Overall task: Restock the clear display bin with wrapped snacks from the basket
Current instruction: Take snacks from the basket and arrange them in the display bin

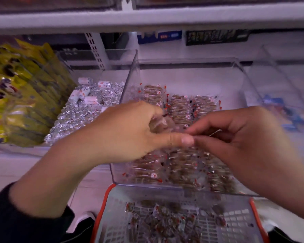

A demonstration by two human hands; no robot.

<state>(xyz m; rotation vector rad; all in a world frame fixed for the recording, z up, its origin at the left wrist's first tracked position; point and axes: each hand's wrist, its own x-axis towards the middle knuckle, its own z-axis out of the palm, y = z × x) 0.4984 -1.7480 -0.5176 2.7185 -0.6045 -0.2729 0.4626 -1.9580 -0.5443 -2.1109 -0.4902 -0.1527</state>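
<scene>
Above the clear display bin [191,188], already holding rows of wrapped snacks [181,106], the left hand [130,130] is gripping a snack while the right hand [239,135] is pinching its wrapper, with many still lying in the basket [105,204] below.

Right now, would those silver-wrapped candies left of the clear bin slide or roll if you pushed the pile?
Probably both. The silver-wrapped candies look small and rounded, heaped loosely, so they would likely tumble. Their shiny foil suggests they are slippery. Each seems light.

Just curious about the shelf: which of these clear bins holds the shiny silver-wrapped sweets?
The bin left of the middle one, heaped with silver foil pieces and small white rolls. The middle bin holds brown snacks in clear wrappers.
</scene>
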